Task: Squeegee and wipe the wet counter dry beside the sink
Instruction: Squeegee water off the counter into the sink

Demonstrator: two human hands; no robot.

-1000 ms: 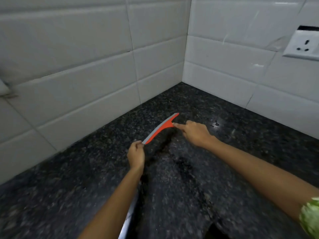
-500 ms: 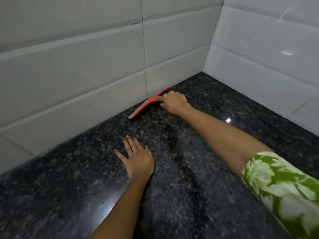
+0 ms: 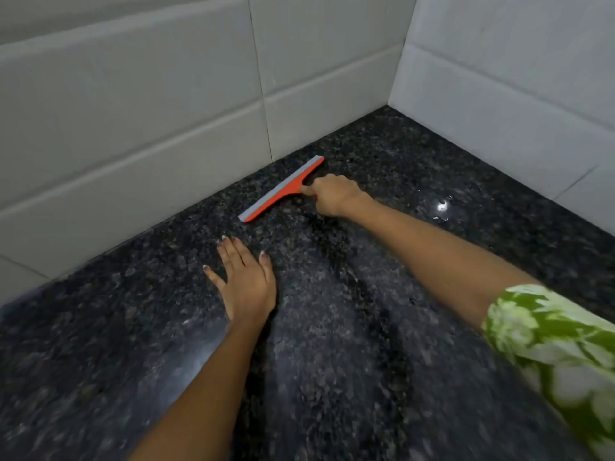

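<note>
An orange squeegee [image 3: 281,189] with a grey rubber blade lies blade-down on the dark speckled granite counter [image 3: 366,344], a short way off the left tiled wall. My right hand [image 3: 334,196] is shut on its handle, which the fingers hide. My left hand [image 3: 244,279] rests flat on the counter with fingers spread, nearer to me and left of the squeegee. A darker wet streak runs down the counter from under the right hand toward me.
White tiled walls [image 3: 133,128] meet in a corner at the back right [image 3: 399,78] and bound the counter on two sides. A bright wet glint [image 3: 442,206] sits to the right of my right hand. My green-and-white sleeve [image 3: 549,344] is at the lower right.
My left hand let go of the squeegee's blade end and went flat on the counter. My right hand pushed the squeegee to the left wall, then drew it a little back from the wall.
</note>
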